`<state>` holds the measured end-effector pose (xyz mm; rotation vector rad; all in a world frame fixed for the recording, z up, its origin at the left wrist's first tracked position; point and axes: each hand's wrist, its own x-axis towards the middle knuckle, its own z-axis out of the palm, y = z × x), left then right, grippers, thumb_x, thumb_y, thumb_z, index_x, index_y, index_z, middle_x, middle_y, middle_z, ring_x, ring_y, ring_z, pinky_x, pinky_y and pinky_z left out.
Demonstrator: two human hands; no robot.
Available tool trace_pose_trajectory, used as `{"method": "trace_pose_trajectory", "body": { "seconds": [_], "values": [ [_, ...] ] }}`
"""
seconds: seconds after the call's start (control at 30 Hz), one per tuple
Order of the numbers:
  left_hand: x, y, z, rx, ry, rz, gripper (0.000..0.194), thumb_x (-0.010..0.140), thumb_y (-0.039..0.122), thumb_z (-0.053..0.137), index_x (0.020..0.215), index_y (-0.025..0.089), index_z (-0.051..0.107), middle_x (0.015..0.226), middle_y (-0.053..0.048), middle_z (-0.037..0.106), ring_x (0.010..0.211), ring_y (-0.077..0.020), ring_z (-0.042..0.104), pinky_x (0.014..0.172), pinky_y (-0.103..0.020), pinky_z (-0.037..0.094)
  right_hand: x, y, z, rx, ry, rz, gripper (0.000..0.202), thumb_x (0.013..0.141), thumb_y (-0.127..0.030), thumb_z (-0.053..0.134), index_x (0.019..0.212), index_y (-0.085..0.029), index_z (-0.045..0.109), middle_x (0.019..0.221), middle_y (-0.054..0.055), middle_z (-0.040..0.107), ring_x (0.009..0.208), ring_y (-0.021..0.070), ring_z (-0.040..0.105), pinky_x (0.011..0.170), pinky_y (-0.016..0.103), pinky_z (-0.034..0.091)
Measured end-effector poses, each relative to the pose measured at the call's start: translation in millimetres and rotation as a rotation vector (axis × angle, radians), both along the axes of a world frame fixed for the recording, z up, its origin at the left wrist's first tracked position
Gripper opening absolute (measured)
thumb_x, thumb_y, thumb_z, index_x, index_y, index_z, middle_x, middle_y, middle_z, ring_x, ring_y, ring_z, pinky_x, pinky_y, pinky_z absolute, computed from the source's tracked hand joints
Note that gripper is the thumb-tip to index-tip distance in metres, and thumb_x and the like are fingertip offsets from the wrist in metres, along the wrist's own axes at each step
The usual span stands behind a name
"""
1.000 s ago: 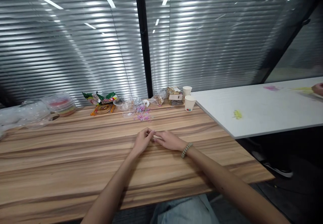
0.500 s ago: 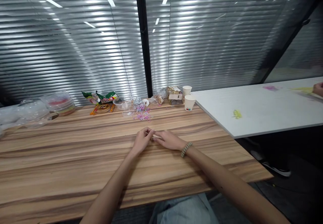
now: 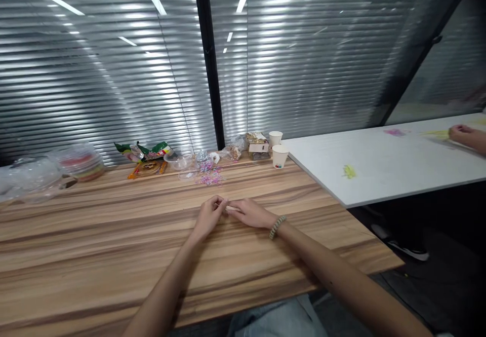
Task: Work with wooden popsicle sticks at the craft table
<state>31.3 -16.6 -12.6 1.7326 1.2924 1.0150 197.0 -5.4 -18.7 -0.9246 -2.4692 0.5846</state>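
Left hand [image 3: 208, 216], right hand [image 3: 250, 213] pinch small pale piece [image 3: 232, 209]; wooden table [image 3: 94, 235].

Brown-streaked wooden table [image 3: 114, 235]; white adjoining table [image 3: 379, 170]; pink-purple clips [image 3: 211, 178]; white paper cups [image 3: 280, 155]; green snack wrapper [image 3: 146, 149].

The table [image 3: 114, 235] is showing smooth, striped wood grain with a soft sheen; at twelve o'clock, paper cups [image 3: 280, 155] are looking matt, clear plastic tubs [image 3: 178, 160] glossy.

2 paper cups [image 3: 278, 152], snack bags [image 3: 146, 150], plastic tubs [image 3: 81, 162] at wood table [image 3: 94, 256] back; white table [image 3: 379, 167] rt.
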Motion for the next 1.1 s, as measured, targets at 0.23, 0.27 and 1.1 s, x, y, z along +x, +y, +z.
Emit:
{"method": "trace_pose_trajectory", "body": {
  "seconds": [0.23,0.27,1.1],
  "values": [
    [0.5,-1.8,4.4,-0.025,-0.073,0.003,0.036,0.074,0.051,0.049,0.067,0.016,0.052,0.045,0.005,0.041,0.04,-0.0081,0.038,0.042,-0.019,0.031,-0.7,-0.2,5.0,-0.033,0.13,-0.01,0.034,0.092,-0.033,0.03,0.092,-0.015,0.059,0.086,0.005,0.064,0.074,0.0145,0.056,0.069,0.023,0.039],
    [0.7,-2.0,4.8,-0.026,-0.091,-0.004,0.036,0.075,0.051,0.049,0.068,0.016,0.051,0.045,0.006,0.041,0.04,-0.0078,0.037,0.041,-0.019,0.03,-0.9,-0.6,6.2,-0.043,0.138,-0.019,0.034,0.092,-0.034,0.029,0.09,-0.015,0.058,0.084,0.005,0.064,0.073,0.0142,0.055,0.068,0.023,0.039],
    [4.3,-5.0,10.4,-0.297,-0.469,-0.032,0.035,0.064,0.045,0.066,0.079,0.013,0.059,0.063,0.002,0.052,0.049,-0.006,0.043,0.046,-0.018,0.03,5.0,7.3,3.0,-0.169,0.422,-0.174,0.028,0.09,-0.042,0.03,0.081,-0.02,0.044,0.072,0.0,0.05,0.064,0.0123,0.048,0.059,0.025,0.039]
  ]
}}
